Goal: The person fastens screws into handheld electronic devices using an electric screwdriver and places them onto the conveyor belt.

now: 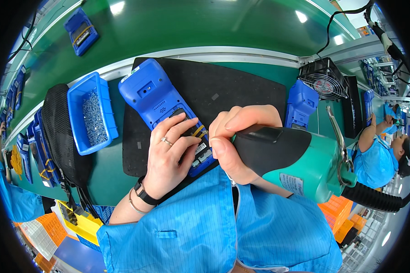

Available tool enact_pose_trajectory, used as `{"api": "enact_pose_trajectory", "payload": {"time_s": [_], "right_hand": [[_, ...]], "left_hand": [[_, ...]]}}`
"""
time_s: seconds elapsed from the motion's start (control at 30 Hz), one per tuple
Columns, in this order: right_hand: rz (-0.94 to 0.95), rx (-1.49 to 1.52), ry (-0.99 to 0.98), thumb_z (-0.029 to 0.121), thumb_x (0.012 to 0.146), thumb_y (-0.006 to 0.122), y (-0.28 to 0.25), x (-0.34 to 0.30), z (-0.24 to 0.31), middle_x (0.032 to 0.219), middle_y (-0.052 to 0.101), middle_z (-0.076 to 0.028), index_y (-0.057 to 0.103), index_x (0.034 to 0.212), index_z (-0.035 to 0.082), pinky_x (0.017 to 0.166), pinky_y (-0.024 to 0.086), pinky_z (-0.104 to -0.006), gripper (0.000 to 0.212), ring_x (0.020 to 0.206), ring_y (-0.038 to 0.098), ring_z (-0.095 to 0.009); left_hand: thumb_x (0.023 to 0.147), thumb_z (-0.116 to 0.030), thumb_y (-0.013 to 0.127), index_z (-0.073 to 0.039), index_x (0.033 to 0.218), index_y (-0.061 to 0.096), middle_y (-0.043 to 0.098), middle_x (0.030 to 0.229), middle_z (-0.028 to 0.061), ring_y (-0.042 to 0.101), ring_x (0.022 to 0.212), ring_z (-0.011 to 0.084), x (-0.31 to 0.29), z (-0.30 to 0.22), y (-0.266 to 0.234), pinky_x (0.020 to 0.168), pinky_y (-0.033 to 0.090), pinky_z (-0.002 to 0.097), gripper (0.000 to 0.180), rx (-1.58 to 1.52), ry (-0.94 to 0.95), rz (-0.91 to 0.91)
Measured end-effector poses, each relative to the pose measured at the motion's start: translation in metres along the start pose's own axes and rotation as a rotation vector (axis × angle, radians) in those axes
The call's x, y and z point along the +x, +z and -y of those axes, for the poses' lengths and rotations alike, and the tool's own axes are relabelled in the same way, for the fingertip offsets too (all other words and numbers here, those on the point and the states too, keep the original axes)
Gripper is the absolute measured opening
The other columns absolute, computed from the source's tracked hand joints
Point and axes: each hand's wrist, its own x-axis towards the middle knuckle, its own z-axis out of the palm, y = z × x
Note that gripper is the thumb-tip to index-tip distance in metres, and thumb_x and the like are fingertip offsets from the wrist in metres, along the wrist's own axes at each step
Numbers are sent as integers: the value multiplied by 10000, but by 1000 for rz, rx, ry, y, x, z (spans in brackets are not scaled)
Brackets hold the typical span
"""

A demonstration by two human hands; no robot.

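A blue handheld device point(146, 91) lies face down and slanted on the black mat, its long open recess toward me, with a yellow band at the recess. Over that recess my left hand point(171, 148) holds the device, fingers bent across it. My right hand point(246, 136) is wrapped round a green and black electric screwdriver point(300, 159), its front end pointing at the device's lower part. The tip of the tool is hidden behind my fingers. A metal hanging loop and a black coiled cord are at the screwdriver's rear.
Left of the black mat point(241, 86) stands a blue bin point(73, 113) of small screws, next to a black bag point(61, 132). Another blue device point(300, 102) and a black fan point(325, 82) are at right. A banded device point(81, 32) lies beyond the metal rail. Co-workers sit on both sides.
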Motion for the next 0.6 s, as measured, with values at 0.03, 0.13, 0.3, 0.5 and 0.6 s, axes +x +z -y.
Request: {"api": "enact_pose_trajectory", "payload": {"time_s": [0.03,0.13,0.3,0.5,0.6], "right_hand": [[1,6,-9,-115,828,576,0,0,-1,760,568,-107,429,1098,34,593,479,-287,342,614,556,-153],[-4,25,-7,-112,824,584,0,-2,-2,755,569,-105,428,1103,32,588,478,-291,350,604,556,-152],[-56,39,-36,-113,823,572,1,-4,-6,747,570,-102,428,1102,32,582,481,-296,345,593,556,-150],[-138,80,81,-73,791,639,4,-6,-6,868,568,-80,528,970,29,586,473,-274,233,633,565,-136],[-67,37,-29,-110,816,574,1,-5,-7,733,573,-98,445,1094,28,571,483,-290,335,575,555,-146]], "left_hand": [[666,23,732,-49,846,649,637,1161,94,537,1177,318,0,0,0,963,430,443,211,-2,1,-3],[666,20,734,-49,852,646,636,1161,94,536,1176,319,0,0,0,963,430,447,217,6,9,9],[665,18,733,-47,861,643,635,1157,93,536,1175,320,0,1,0,966,428,451,225,31,17,14],[676,18,731,-47,864,640,635,1155,93,534,1175,319,0,-1,0,968,426,452,219,47,18,18],[682,18,730,-49,863,639,634,1156,92,533,1175,319,0,-1,0,969,425,453,214,42,18,13]]}}
